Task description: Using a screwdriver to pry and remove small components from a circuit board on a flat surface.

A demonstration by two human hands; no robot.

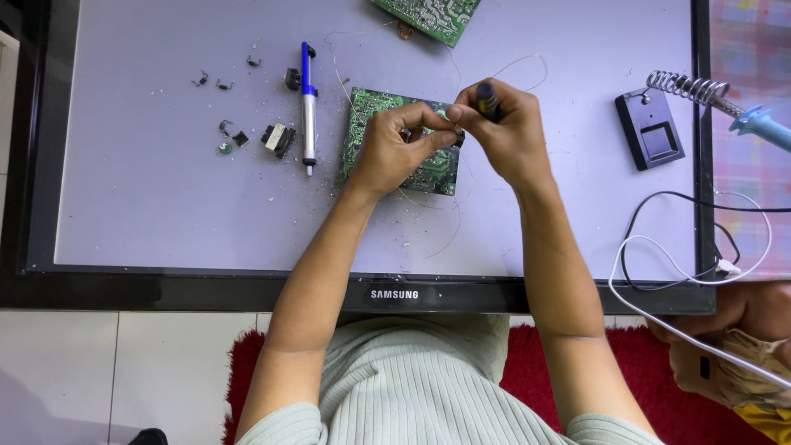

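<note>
Head view looks straight down, and both hands meet over a green circuit board (362,124), a flat rectangle with a busy, bumpy face of solder and traces, lying on a smooth pale lilac sheet (165,206) framed in glossy black. Left hand (395,144) is curled, fingertips pinched on something small at the board's upper edge, too tiny to name. Right hand (507,128) is closed around a dark, rounded tool handle (488,97) that pokes out above the knuckles, its tip hidden between the two hands. Thin bare wire (519,59) loops away just beyond the right hand, and another strand trails out beneath the board. Left of the grip lies a slim desoldering pump (308,107), blue at the top, white at the nozzle, with small black components (278,138) and grit scattered farther left. Beyond the grip, a second green board (428,16) is cut off by the frame. Well to the right sits a black stand base (651,128) with a springy metal coil (688,86) cradling a blue-handled iron (762,125); black and white cables (659,247) curl below it. The forearms cover the near part of the sheet.
</note>
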